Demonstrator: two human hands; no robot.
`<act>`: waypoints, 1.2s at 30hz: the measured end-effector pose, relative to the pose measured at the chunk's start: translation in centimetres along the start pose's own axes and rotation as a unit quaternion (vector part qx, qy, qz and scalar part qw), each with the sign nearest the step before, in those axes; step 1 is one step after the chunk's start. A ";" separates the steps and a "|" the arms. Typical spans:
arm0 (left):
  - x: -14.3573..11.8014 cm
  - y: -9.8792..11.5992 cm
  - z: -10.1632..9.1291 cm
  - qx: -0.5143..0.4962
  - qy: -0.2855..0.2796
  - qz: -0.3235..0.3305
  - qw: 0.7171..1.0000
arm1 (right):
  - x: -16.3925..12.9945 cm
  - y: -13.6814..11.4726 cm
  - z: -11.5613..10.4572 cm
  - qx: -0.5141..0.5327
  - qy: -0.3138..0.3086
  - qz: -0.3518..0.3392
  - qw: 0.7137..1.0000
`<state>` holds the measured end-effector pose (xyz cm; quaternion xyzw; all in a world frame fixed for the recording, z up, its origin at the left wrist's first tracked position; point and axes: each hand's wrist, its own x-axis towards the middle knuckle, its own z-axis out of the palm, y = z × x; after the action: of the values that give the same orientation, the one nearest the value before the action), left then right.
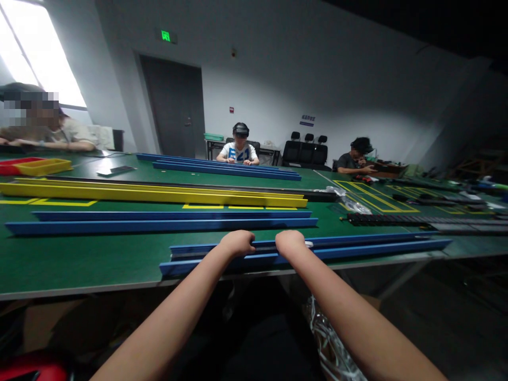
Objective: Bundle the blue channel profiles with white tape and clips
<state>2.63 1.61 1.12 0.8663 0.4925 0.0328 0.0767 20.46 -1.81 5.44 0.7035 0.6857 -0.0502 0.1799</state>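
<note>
A long blue channel rail (377,247) lies along the near edge of the green table (79,259), with a dark strip inside it. My left hand (237,244) and my right hand (291,243) rest side by side on the rail's middle, fingers curled down over its top. A small white piece shows at my right hand's fingertips. Whether either hand grips the rail or only presses on it is unclear.
More blue rails (159,222) and yellow rails (159,193) lie further back. A dark segmented strip (416,219) and plastic bag (353,203) lie to the right. Yellow and red trays (39,166) stand far left. Three other people sit at the far side.
</note>
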 end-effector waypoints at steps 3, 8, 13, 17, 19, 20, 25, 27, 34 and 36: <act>0.0 0.0 0.1 0.006 0.001 0.002 1.000 | 0.0 0.0 0.0 -0.006 0.015 0.015 1.000; 0.2 -0.2 0.3 0.007 0.008 0.008 1.000 | 0.1 0.1 0.3 -0.007 0.025 0.017 1.000; 0.3 -0.2 0.4 0.008 0.009 0.009 1.000 | 0.3 0.1 0.5 -0.004 0.028 0.018 0.999; 0.3 0.0 0.3 0.010 0.004 0.001 1.000 | 0.3 0.0 0.5 -0.002 0.028 0.019 0.999; 0.3 0.2 0.1 0.011 -0.003 -0.003 1.000 | 0.2 -0.1 0.4 -0.002 0.026 0.021 0.999; 0.4 0.3 0.1 0.013 -0.007 -0.003 1.000 | 0.2 -0.1 0.4 -0.001 0.025 0.021 0.999; 1.4 1.7 -0.1 0.038 -0.015 0.013 0.999 | 0.0 -0.1 0.2 0.005 0.013 0.028 1.000; 2.2 3.0 0.0 0.043 -0.013 0.033 0.998 | 0.0 -0.1 0.1 0.009 0.008 0.032 0.999; 4.3 6.0 1.1 -0.001 -0.028 0.071 0.997 | 0.4 -0.2 0.3 0.023 0.005 0.043 0.999; 4.2 6.0 1.2 -0.007 -0.021 0.075 0.997 | 0.3 -0.1 0.3 0.024 0.009 0.040 0.999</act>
<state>9.99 2.07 0.80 0.9008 0.4240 0.0241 0.0902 20.47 -1.66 5.03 0.7347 0.6573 -0.0534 0.1589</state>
